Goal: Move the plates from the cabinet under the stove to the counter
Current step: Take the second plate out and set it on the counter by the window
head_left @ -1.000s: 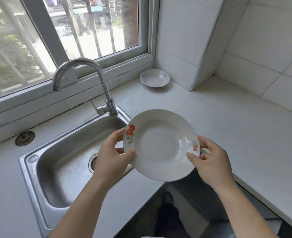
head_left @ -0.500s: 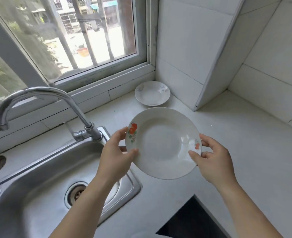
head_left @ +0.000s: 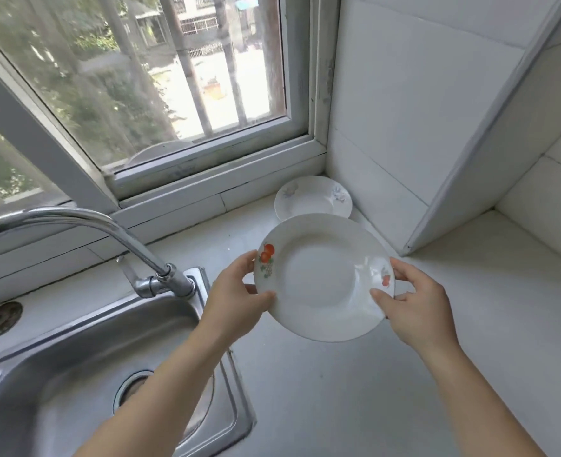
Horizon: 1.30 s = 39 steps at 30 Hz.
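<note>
Hands | left hand (head_left: pixel 236 291), right hand (head_left: pixel 414 308) each pinch plate (head_left: pixel 322 278) rim (thumbs on top)

A large window (head_left: pixel 160 84) with a pale frame fills the upper left, and bright daylight comes through it; vertical bars, green trees and buildings show outside. Below it runs a tiled sill (head_left: pixel 173 209). White wall tiles (head_left: pixel 404 94) cover the corner at right, where a boxed-in tiled column (head_left: pixel 490 133) juts forward. The white worktop (head_left: pixel 338 390) spreads below, with a stainless steel sink (head_left: pixel 58 374) set into it at left and a curved chrome tap (head_left: pixel 114 232) at its back edge.
</note>
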Each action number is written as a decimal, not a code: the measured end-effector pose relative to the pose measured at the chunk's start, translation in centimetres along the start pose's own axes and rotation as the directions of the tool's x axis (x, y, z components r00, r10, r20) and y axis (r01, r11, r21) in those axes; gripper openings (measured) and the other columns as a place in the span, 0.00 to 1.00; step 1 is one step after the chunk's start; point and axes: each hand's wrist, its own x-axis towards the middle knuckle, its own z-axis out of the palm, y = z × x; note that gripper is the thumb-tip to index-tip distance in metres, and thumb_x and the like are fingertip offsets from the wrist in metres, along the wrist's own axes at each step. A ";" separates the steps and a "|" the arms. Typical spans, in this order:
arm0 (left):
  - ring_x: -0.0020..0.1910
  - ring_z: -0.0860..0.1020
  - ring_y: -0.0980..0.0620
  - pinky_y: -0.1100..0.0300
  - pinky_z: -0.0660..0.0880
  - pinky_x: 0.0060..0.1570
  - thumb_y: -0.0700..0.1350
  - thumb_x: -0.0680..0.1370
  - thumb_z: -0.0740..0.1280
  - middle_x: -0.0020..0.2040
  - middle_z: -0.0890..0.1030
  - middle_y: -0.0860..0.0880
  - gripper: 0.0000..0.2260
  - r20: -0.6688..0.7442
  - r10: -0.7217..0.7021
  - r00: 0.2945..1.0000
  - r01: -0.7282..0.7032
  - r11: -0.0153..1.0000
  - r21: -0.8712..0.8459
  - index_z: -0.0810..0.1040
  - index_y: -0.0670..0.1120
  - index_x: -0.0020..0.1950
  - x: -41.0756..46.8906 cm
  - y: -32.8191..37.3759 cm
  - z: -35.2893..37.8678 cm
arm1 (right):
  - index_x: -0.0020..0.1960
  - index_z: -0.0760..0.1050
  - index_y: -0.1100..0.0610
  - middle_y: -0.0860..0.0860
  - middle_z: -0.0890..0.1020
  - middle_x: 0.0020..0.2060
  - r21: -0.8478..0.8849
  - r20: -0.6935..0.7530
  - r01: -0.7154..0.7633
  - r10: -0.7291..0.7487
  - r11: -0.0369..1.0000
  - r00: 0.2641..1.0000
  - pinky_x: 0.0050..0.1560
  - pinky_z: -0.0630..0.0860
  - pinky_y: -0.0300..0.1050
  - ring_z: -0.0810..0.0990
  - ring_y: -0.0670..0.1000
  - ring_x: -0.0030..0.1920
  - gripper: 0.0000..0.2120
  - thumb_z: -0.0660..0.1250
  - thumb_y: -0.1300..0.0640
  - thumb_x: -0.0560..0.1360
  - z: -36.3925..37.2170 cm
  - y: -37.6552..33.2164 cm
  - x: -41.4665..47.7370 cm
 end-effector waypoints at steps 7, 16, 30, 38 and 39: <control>0.38 0.83 0.52 0.49 0.81 0.44 0.34 0.67 0.71 0.51 0.77 0.66 0.27 0.019 -0.044 0.999 0.044 0.999 -0.022 0.73 0.68 0.47 6.8 0.0 1.1 | 0.56 0.73 0.42 0.36 0.78 0.41 -0.032 0.067 -0.032 0.034 0.999 0.997 0.39 0.74 0.43 0.80 0.50 0.36 0.21 0.72 0.58 0.67 1.3 0.2 7.0; 0.37 0.83 0.54 0.66 0.75 0.27 0.33 0.68 0.70 0.51 0.77 0.62 0.25 0.023 -0.178 0.984 0.179 0.983 -0.053 0.74 0.56 0.58 14.5 0.0 3.5 | 0.42 0.73 0.38 0.34 0.78 0.38 -0.114 0.129 0.038 -0.023 0.993 0.991 0.33 0.71 0.39 0.79 0.46 0.36 0.16 0.71 0.60 0.66 3.5 0.9 15.2; 0.51 0.80 0.45 0.63 0.77 0.32 0.31 0.67 0.71 0.64 0.74 0.49 0.34 0.004 -0.332 0.943 0.327 0.926 -0.187 0.68 0.47 0.70 22.2 -3.0 5.0 | 0.54 0.76 0.48 0.35 0.75 0.39 -0.207 0.177 0.033 0.005 0.978 0.984 0.35 0.63 0.25 0.75 0.42 0.42 0.18 0.73 0.60 0.66 7.2 2.4 22.8; 0.55 0.79 0.47 0.62 0.79 0.36 0.33 0.67 0.71 0.65 0.75 0.51 0.33 -0.034 -0.290 0.957 0.283 0.950 -0.135 0.68 0.47 0.70 23.9 -4.3 5.2 | 0.56 0.76 0.49 0.36 0.76 0.40 -0.229 0.169 0.038 0.001 0.973 0.986 0.33 0.65 0.21 0.74 0.42 0.43 0.20 0.74 0.60 0.66 8.1 3.0 24.2; 0.53 0.80 0.48 0.62 0.79 0.38 0.33 0.67 0.71 0.65 0.74 0.52 0.33 -0.041 -0.284 0.958 0.276 0.952 -0.133 0.68 0.47 0.70 24.0 -4.4 5.2 | 0.55 0.77 0.49 0.36 0.75 0.40 -0.229 0.166 0.032 0.007 0.973 0.986 0.33 0.65 0.22 0.74 0.42 0.43 0.19 0.74 0.60 0.66 8.2 3.0 24.4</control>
